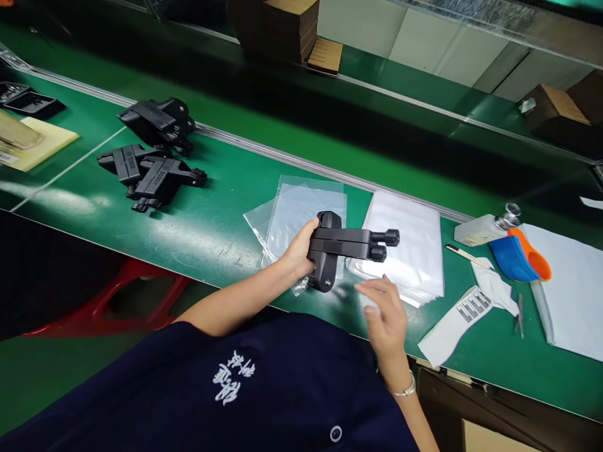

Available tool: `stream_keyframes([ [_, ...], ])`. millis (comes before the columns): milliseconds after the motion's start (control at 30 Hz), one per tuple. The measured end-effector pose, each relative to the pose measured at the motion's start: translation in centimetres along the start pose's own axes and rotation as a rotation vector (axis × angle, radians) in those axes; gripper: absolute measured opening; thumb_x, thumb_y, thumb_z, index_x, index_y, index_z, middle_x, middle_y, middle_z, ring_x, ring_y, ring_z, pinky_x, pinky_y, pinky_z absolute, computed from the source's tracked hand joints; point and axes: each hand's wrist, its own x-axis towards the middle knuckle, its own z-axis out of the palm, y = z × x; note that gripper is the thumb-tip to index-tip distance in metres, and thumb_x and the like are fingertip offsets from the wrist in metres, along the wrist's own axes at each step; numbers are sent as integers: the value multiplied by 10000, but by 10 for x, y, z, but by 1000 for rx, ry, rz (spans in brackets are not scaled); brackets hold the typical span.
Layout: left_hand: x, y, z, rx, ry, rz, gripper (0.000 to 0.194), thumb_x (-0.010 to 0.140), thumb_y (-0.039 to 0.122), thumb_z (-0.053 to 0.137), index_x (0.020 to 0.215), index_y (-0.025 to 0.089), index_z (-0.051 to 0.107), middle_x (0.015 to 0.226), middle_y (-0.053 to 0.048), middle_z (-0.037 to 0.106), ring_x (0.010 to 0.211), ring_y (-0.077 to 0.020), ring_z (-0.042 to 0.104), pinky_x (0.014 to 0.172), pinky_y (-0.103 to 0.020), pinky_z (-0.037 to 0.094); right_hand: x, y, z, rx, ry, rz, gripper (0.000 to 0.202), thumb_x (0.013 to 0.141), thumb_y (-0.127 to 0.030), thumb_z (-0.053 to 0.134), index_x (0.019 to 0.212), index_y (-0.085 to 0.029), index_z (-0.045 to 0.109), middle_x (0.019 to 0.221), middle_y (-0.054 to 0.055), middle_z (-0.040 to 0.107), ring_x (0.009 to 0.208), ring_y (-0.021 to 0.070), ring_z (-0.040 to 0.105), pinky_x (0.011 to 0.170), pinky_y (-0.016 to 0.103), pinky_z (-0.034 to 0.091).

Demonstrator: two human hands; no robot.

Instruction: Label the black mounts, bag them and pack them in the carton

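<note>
Well left of the stack of clear bags (412,213), reads "BOSCH" in grey on a black device (157,179). Shows similar but fainter lettering on the neighbouring black device (126,164), not surely legible. On the near side of the stack, on the navy shirt (292,389), carries white Chinese characters: seemingly 科技 in the small pair, too stylised to tell in the larger ones. Right of the stack, bears print too tiny to read on the white bottle (478,231) and dark-barred labels (473,306).
</note>
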Motion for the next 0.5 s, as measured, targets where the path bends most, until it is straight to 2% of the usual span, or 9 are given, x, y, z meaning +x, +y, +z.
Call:
stream_keyframes([
  [67,1,-2,1,-48,-13,-67,307,817,453,631,784,149,656,617,1,660,544,-144,601,607,-259,499,0,-12,8,-146,-50,-179,257,974,-384,509,1117,-279,694,1093,59,673,1084,244,590,1150,530,248],
  [133,0,-4,2,-61,-35,-103,318,822,458,612,784,146,664,606,-4,666,532,-151,604,607,-270,508,-1,-18,14,-234,-49,-273,233,968,-321,529,1140,-287,682,1111,53,678,1121,243,571,1180,538,176],
  [233,-1,-3,4,-65,-44,-118,329,824,463,605,795,142,673,596,-5,668,513,-149,595,596,-271,506,-2,-20,17,-244,-69,-317,251,955,-272,545,1177,-279,663,1100,51,686,1109,230,581,1194,524,164],
  [300,-1,-3,4,-54,-45,-113,331,825,465,606,806,142,675,594,-1,664,501,-142,585,583,-266,500,-2,-19,12,-185,-56,-294,291,948,-271,555,1226,-286,640,1109,50,680,1109,228,590,1191,531,190],
  [367,-2,-4,4,-33,-49,-97,331,829,469,610,821,145,676,595,5,657,500,-137,580,577,-261,496,0,-18,5,-31,50,-149,366,946,-311,560,1311,-296,582,1180,66,648,1148,240,582,1155,538,286],
  [433,-5,-7,4,7,-69,-54,337,828,478,624,849,146,679,619,5,661,539,-139,599,596,-256,497,5,-18,-2,242,168,96,514,922,-426,586,1409,-306,475,1286,94,585,1176,265,576,1058,527,431],
  [500,-11,-11,4,93,-134,13,369,814,496,656,905,140,687,696,-15,690,650,-159,644,650,-258,505,12,-17,-5,521,213,341,670,850,-527,655,1437,-299,426,1316,110,558,1150,278,595,943,483,530],
])
